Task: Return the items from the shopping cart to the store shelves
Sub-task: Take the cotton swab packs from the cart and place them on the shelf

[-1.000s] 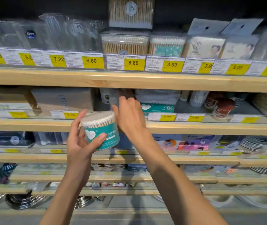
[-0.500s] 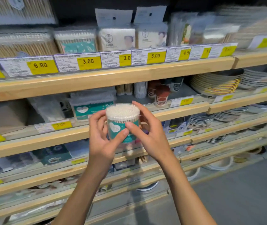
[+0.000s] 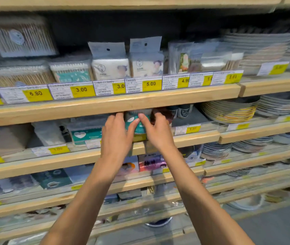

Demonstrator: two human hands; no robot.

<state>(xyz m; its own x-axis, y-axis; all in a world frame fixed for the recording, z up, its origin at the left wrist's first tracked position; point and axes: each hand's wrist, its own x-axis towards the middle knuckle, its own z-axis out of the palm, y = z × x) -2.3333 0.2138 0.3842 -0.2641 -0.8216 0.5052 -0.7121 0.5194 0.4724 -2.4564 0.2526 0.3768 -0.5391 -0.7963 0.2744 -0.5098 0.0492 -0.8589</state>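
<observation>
A round teal tub of cotton swabs (image 3: 135,121) sits between both my hands, inside the second wooden shelf (image 3: 184,138) from the top. Its lid is hidden behind the shelf board above. My left hand (image 3: 116,137) wraps its left side, thumb across the front. My right hand (image 3: 155,131) grips its right side with fingers curled over the top. A teal and white box (image 3: 86,133) stands just left of the tub.
Brown tubs (image 3: 165,112) and dark cups (image 3: 184,110) stand right of the tub. Stacked plates (image 3: 229,110) fill the shelf further right. Cotton swab boxes (image 3: 71,72) and pad packs (image 3: 110,67) line the shelf above, behind yellow price tags (image 3: 151,84).
Both hands have carried the tub forward and up from in front of the shelves into the second shelf. The view has moved closer to the shelves.
</observation>
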